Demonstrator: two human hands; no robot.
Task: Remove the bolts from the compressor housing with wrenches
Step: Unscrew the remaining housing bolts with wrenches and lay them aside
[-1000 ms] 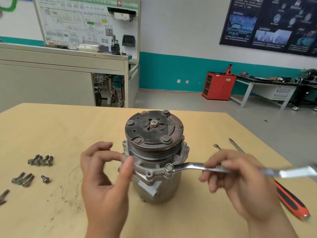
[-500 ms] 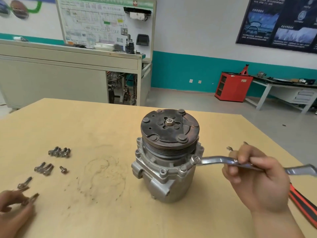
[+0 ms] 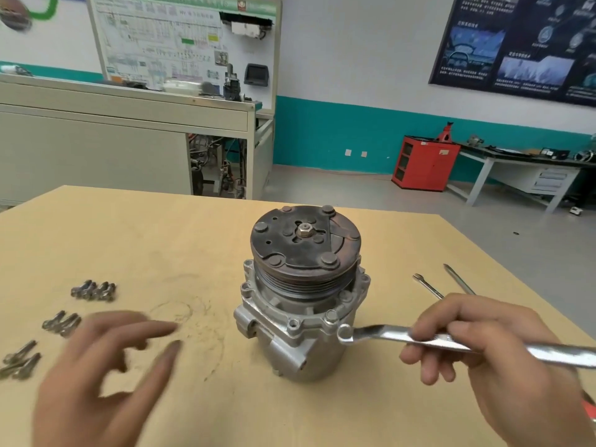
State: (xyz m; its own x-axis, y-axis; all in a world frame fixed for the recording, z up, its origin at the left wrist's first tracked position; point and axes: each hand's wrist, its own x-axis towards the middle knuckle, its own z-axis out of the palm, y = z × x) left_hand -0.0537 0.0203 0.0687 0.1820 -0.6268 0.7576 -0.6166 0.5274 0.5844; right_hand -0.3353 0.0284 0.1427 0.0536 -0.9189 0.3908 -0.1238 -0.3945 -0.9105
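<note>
A grey metal compressor (image 3: 300,337) with a dark rusty pulley on top stands upright on the wooden table (image 3: 193,240). My right hand (image 3: 483,356) grips a shiny ring wrench (image 3: 380,335); its ring end sits at the housing flange on the compressor's right front. My left hand (image 3: 106,375), blurred, hovers over the table to the left of the compressor with fingers spread and nothing in it. Several removed bolts lie on the table at the left in groups: bolts (image 3: 93,290), bolts (image 3: 61,324) and bolts (image 3: 21,361).
A thin wrench (image 3: 427,285) and a screwdriver shaft (image 3: 458,279) lie on the table behind my right hand. A red-handled tool (image 3: 590,406) shows at the right edge. The table's right edge runs close to my right hand.
My left hand has come back from the bolts at the far left toward the compressor, empty. The wrench's ring end has swung round the flange toward the front.
</note>
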